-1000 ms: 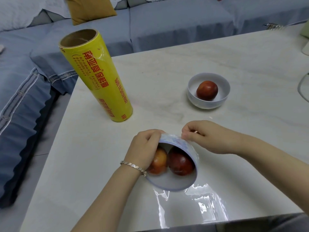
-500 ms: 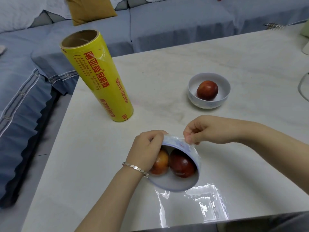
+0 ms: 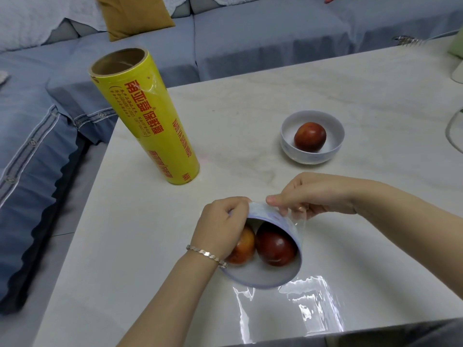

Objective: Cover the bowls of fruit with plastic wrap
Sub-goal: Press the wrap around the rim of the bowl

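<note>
- Left hand is gripping the tilted white ceramic bowl of red fruit, near the table's front edge.
- Right hand is pinching clear plastic wrap against the bowl's underside.
- Judgement: keep film taut while smoothing; tilt risks fruit rolling out.
- Open room lying rightward; yellow cling-film roll and second small white bowl standing well apart.

Glossy clear plastic wrap gleams on a smooth pale marble-look table; a shiny yellow film roll shows its matt cardboard core.
</note>
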Demonstrator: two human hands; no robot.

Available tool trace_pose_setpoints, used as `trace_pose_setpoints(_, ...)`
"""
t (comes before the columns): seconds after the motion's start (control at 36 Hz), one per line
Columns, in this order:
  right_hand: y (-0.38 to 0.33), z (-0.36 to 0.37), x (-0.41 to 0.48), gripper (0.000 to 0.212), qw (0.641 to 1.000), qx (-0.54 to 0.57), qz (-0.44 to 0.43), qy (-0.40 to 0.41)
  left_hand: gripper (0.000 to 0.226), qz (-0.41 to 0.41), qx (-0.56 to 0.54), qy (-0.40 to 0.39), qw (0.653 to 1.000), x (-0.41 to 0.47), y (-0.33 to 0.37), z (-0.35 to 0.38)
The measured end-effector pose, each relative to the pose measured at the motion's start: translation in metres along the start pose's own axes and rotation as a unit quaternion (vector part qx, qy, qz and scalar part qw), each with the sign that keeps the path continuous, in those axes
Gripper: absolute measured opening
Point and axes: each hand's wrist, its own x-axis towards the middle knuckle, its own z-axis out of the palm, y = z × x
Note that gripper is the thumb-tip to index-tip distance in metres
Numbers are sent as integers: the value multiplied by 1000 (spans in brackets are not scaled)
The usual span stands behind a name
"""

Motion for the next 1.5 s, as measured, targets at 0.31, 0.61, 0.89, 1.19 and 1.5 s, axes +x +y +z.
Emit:
trace_pose_setpoints(0.31, 27, 28, 26, 31, 949, 120, -115, 268, 51, 31, -16, 31, 999, -1, 1, -1)
trace_pose_setpoints(0.61, 30, 27, 34, 47, 976, 83, -1, 203, 32, -1, -45, 6, 999, -3, 0, -3)
trace_pose_setpoints(0.89, 47, 5, 11, 33, 962, 268, 48, -5, 44, 3, -52, -35, 998, -1, 4, -8)
trace_pose_setpoints(1.19, 52, 1, 9, 20, 937, 341, 44, -61, 39, -3, -56, -28, 998, 1, 6, -4)
trace_pose_setpoints(1.5, 55, 12, 23, 49, 901, 421, -102, -30, 40, -9, -72, -25, 997, 3, 4, -4)
